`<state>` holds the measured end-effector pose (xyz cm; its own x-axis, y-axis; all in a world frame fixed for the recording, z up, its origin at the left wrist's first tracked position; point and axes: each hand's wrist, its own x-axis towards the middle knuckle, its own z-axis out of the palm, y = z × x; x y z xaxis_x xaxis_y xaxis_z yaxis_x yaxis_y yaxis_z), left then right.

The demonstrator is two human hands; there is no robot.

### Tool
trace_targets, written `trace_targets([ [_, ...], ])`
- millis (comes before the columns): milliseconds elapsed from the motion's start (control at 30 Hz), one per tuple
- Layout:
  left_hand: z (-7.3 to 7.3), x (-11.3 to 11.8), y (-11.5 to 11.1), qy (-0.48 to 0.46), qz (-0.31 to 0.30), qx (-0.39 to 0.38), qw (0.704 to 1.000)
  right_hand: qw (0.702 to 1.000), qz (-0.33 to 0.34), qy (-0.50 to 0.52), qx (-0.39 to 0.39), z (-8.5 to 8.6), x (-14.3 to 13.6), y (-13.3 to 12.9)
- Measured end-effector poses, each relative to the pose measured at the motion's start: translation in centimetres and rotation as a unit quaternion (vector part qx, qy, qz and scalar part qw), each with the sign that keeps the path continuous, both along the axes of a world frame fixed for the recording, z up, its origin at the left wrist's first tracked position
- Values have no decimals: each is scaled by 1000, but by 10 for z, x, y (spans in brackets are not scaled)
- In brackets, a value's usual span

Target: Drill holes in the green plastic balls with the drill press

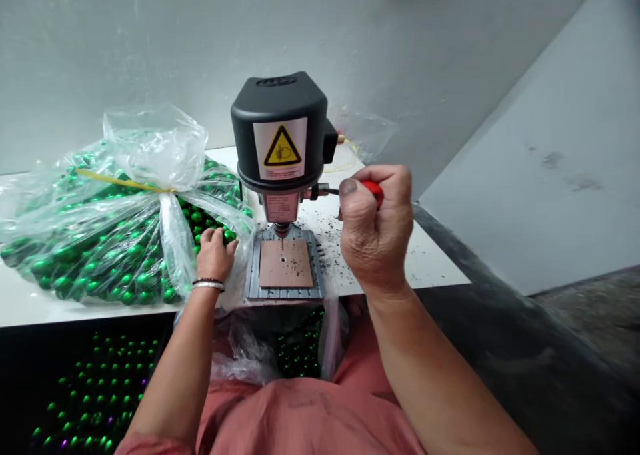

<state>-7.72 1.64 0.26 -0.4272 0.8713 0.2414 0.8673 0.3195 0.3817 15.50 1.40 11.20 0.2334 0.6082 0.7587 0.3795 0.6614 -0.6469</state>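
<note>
My right hand point(377, 225) is closed round the red knob point(373, 193) of the feed lever on a small black bench drill press point(279, 135). Below the motor head, a thin drill bit point(283, 245) points down at a wooden block point(295, 271) with a small dark-rimmed hole, lying on the grey slotted base point(253, 275). To the left, my left hand point(216, 256) reaches into the torn side of a clear plastic bag point(155, 141). Its fingers are apart and touch shiny green balls point(197, 216); whether one is pinched is partly hidden.
Dark shavings point(333, 258) litter the white table point(430, 261) right of the base. A yellow tie point(120, 183) binds the bag's neck. More green balls show in an open plastic bag point(300, 348) at my lap and in a dark area point(100, 395) lower left. A wall stands behind.
</note>
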Motion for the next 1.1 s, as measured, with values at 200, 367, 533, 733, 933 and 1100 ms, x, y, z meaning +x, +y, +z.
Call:
trace_targets([
  [200, 28, 17, -35, -475, -117, 65, 870, 1000, -1, 9, 7, -2, -1, 1],
  [367, 19, 37, -41, -552, -147, 31, 820, 1000, 7, 3, 11, -1, -1, 0],
  [533, 10, 47, -35, -371, -191, -41, 908, 1000, 4, -6, 18, -1, 1, 0],
  [733, 13, 57, -26, -170, -208, -99, 958, 1000, -1, -15, 12, -1, 2, -2],
  [933, 17, 65, -19, -111, -209, -107, 966, 1000, 11, -14, 19, -1, 4, -2],
  [1100, 19, 68, -12, -104, -216, -117, 964, 999, 24, -8, 26, 1, 5, -1],
])
